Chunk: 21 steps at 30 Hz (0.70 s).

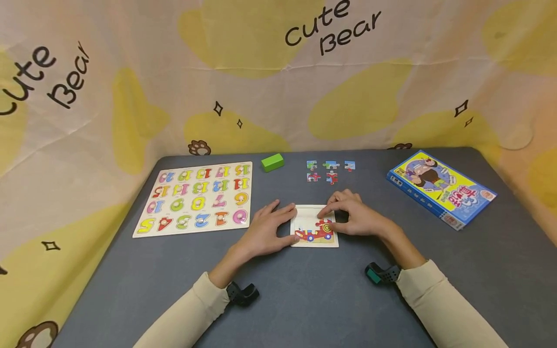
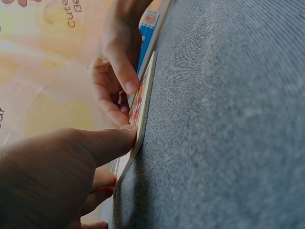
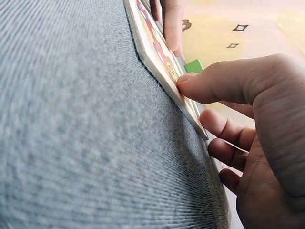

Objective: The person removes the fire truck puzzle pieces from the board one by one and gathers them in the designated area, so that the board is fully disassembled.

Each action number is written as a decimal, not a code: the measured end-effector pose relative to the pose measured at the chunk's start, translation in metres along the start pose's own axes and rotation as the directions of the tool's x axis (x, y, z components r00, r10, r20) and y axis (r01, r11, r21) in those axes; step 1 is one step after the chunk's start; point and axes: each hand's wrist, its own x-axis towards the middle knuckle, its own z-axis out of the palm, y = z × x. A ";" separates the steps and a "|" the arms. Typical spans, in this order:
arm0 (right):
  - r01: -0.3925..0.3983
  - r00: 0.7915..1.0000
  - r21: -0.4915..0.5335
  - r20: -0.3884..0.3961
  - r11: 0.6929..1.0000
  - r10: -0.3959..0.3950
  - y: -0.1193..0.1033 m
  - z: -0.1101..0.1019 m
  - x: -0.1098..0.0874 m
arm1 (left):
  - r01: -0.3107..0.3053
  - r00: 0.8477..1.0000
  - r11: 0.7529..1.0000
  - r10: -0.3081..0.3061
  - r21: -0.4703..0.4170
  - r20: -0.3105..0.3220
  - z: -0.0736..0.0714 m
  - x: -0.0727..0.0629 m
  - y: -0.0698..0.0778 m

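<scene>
A small puzzle board (image 1: 313,244) with a pale frame lies flat on the dark table. Joined puzzle pieces (image 1: 314,235) in its lower part show a red vehicle with blue wheels. My left hand (image 1: 266,232) rests along the board's left side, its fingers and thumb spread and fairly straight. In the left wrist view, that thumb (image 2: 112,143) touches the board's near edge. My right hand (image 1: 359,215) bends over the right side, index fingertip and thumb touching the board at a red piece (image 1: 323,224). In the right wrist view, the thumb (image 3: 209,85) presses near the board's edge.
Several loose puzzle pieces (image 1: 331,165) lie behind the board. A green block (image 1: 272,163) sits at the back, near a number puzzle board (image 1: 189,211) on the left. At the right lies a blue and yellow box (image 1: 441,188). A printed curtain (image 1: 261,96) hangs behind.
</scene>
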 end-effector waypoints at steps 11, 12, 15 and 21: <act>-0.006 0.999 0.039 0.051 0.999 0.004 -0.001 -0.001 -0.001 | 0.004 1.000 1.000 -0.004 -0.013 -0.002 0.000 0.000 0.001; -0.007 0.998 0.040 0.055 0.999 0.005 0.000 -0.001 -0.001 | 0.005 1.000 1.000 -0.005 -0.013 -0.002 0.000 0.000 0.001; -0.004 0.998 0.046 0.069 0.999 0.001 0.000 -0.002 -0.001 | 0.008 1.000 1.000 -0.008 -0.012 -0.001 0.001 0.000 0.001; -0.011 0.996 0.060 0.089 0.998 0.005 -0.002 -0.004 -0.002 | 0.003 1.000 1.000 -0.003 -0.012 -0.006 0.001 0.000 0.001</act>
